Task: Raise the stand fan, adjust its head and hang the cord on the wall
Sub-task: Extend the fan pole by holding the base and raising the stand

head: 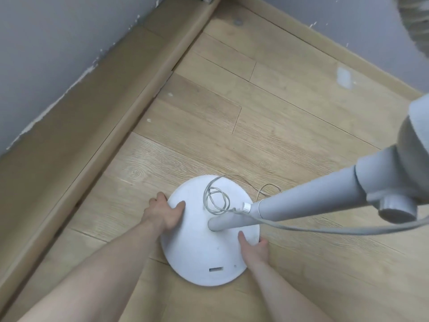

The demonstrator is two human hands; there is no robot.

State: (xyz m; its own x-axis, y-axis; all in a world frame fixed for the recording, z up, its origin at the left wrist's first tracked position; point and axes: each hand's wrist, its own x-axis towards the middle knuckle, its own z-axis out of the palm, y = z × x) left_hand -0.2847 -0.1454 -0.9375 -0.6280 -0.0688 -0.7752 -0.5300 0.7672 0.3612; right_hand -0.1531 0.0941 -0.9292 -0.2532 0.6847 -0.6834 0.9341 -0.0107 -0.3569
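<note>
The stand fan's round white base (pixel 197 249) lies on the wooden floor below me. Its grey pole (pixel 301 201) rises toward the right, up to the fan head (pixel 415 135) at the frame's right edge. A grey cord (pixel 216 198) is coiled on top of the base and trails off to the right. My left hand (pixel 166 213) grips the base's left rim, thumb on top and fingers curled over the edge. My right hand (pixel 254 246) holds the right rim the same way.
A grey wall (pixel 46 54) with a tall wooden skirting board (pixel 92 126) runs along the left. A second wall stands at the top right. Wood-plank floor (pixel 232 101) stretches between them. The fan's grille (pixel 413 24) shows blurred at the upper right corner.
</note>
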